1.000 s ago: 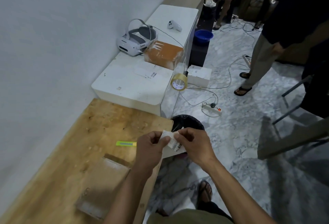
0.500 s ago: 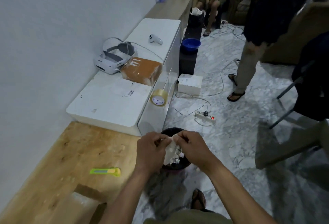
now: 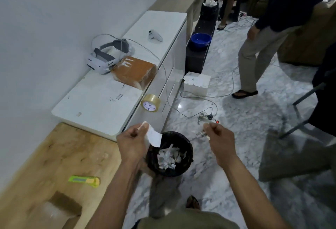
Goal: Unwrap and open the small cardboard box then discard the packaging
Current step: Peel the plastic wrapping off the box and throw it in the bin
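My left hand (image 3: 131, 142) pinches a white paper scrap (image 3: 154, 136) between thumb and forefinger; the scrap hangs off to the right of the fist, its lower corner over the near-left rim of the black bin (image 3: 170, 154). My right hand (image 3: 220, 140) is held apart from the left, out past the bin's right side, fingers pressed together on a thin label strip (image 3: 201, 133) with a barcode, which sticks out leftward from the fingertips. The two pieces do not touch. The bin stands on the marble floor (image 3: 236, 183) below and between both hands, with crumpled white wrapping (image 3: 168, 157) inside.

The small cardboard box (image 3: 60, 208) lies on the wooden table (image 3: 54, 156), near its front-left corner, well apart from both hands and down-left of my left forearm. A green and yellow utility knife (image 3: 84, 180) lies on the table between the box and my left hand. A tape roll (image 3: 151, 102) sits at the edge of the white cabinet (image 3: 94, 105) beyond.
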Demonstrator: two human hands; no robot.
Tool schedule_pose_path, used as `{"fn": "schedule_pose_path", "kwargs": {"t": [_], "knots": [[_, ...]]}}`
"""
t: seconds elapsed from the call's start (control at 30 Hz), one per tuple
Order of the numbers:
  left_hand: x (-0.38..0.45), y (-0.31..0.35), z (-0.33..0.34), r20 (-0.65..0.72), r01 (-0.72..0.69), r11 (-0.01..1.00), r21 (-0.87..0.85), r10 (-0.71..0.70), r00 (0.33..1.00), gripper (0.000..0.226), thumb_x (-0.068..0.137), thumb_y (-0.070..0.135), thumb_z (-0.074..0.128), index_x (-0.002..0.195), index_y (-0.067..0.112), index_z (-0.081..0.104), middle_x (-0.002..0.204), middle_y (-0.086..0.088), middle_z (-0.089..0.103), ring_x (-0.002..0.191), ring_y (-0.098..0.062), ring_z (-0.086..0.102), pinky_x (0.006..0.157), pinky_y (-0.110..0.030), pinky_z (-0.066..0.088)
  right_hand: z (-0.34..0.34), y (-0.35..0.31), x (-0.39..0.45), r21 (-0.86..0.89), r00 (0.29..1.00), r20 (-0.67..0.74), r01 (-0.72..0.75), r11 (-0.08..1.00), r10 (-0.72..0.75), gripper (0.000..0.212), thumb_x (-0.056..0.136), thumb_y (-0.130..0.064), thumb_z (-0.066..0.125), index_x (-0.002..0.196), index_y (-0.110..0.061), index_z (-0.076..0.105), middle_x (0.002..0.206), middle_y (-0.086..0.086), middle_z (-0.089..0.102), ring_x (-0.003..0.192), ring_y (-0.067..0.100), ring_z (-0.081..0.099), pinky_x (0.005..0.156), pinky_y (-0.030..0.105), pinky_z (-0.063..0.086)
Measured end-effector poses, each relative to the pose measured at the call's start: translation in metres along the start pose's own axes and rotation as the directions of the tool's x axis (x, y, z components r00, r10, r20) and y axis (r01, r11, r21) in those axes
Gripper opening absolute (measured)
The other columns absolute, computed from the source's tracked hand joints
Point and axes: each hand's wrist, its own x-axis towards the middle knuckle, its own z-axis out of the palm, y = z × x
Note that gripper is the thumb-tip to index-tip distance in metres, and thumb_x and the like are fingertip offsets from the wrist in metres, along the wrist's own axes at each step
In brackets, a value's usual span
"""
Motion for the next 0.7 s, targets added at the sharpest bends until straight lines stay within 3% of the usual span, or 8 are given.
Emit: {"fn": "schedule_pose_path", "kwargs": {"t": [0.13, 0.23, 0.3, 0.4, 0.47, 0.6, 0.7], "knots": [[0.010, -0.025, 0.000, -0.064, 0.086, 0.988, 0.126, -0.078, 0.995, 0.013, 0.078, 0.016, 0.082, 0.078, 0.005, 0.074, 0.064, -0.004, 0.068, 0.055, -0.010, 0.056, 0.061, -0.029, 0.049, -0.002, 0.009, 0.015, -0.221, 0.997, 0.050, 0.066, 0.973, -0.056, 0.010, 0.083, -0.032, 0.074, 0.084, -0.022, 0.077, 0.069, -0.012, 0.072, 0.070, 0.008, 0.068, 0.078, 0.035, 0.057], [0.007, -0.041, 0.006, -0.079, 0.112, 0.968, 0.226, -0.096, 0.992, 0.013, 0.080, 0.014, 0.079, 0.070, 0.009, 0.073, 0.061, -0.004, 0.068, 0.048, -0.005, 0.056, 0.051, -0.022, 0.049, 0.005, 0.025, 0.025, -0.268, 1.000, 0.011, 0.023, 0.963, -0.021, 0.022, 0.080, -0.033, 0.078, 0.095, -0.016, 0.077, 0.081, -0.003, 0.076, 0.079, 0.013, 0.072, 0.087, 0.040, 0.057], [0.008, -0.050, 0.011, -0.087, 0.142, 0.953, 0.269, -0.122, 0.989, 0.013, 0.079, 0.014, 0.080, 0.070, 0.006, 0.073, 0.065, -0.004, 0.071, 0.056, -0.006, 0.061, 0.055, -0.020, 0.050, 0.014, 0.036, 0.032, -0.315, 1.000, 0.000, -0.010, 0.949, 0.010, 0.021, 0.078, -0.036, 0.077, 0.091, -0.020, 0.077, 0.079, -0.003, 0.076, 0.079, 0.015, 0.071, 0.088, 0.044, 0.055], [0.016, -0.061, 0.021, -0.076, 0.194, 0.935, 0.297, -0.180, 0.981, 0.016, 0.078, 0.010, 0.080, 0.072, -0.002, 0.071, 0.064, -0.002, 0.067, 0.051, 0.005, 0.060, 0.051, -0.012, 0.046, 0.029, 0.046, 0.040, -0.392, 1.000, 0.017, 0.000, 0.920, 0.008, 0.017, 0.080, -0.033, 0.077, 0.084, -0.017, 0.076, 0.074, -0.002, 0.073, 0.074, 0.015, 0.068, 0.085, 0.037, 0.053], [0.026, -0.069, 0.030, -0.050, 0.204, 0.932, 0.299, -0.198, 0.979, 0.013, 0.079, 0.007, 0.079, 0.072, -0.001, 0.071, 0.062, 0.001, 0.065, 0.049, 0.006, 0.058, 0.056, -0.013, 0.045, 0.042, 0.049, 0.048, -0.413, 0.999, 0.033, -0.001, 0.911, 0.016, 0.019, 0.081, -0.031, 0.076, 0.083, -0.012, 0.074, 0.074, -0.001, 0.071, 0.073, 0.015, 0.067, 0.079, 0.030, 0.050], [0.057, -0.086, 0.049, -0.009, 0.239, 0.881, 0.408, -0.258, 0.966, 0.013, 0.083, 0.021, 0.077, 0.074, 0.012, 0.074, 0.070, -0.004, 0.070, 0.063, -0.013, 0.064, 0.052, -0.011, 0.044, 0.074, 0.058, 0.071, -0.550, 0.996, 0.088, 0.028, 0.835, 0.024, 0.018, 0.087, -0.030, 0.069, 0.084, -0.013, 0.072, 0.078, 0.004, 0.071, 0.078, 0.022, 0.066, 0.083, 0.034, 0.047], [0.082, -0.100, 0.061, 0.018, 0.207, 0.826, 0.524, -0.254, 0.967, 0.014, 0.083, 0.023, 0.076, 0.083, 0.009, 0.078, 0.075, -0.005, 0.073, 0.073, -0.019, 0.068, 0.065, -0.022, 0.047, 0.096, 0.067, 0.089, -0.632, 0.986, 0.165, 0.086, 0.770, 0.025, 0.015, 0.094, -0.017, 0.060, 0.091, -0.009, 0.072, 0.085, 0.009, 0.072, 0.078, 0.024, 0.066, 0.073, 0.028, 0.048]]}}
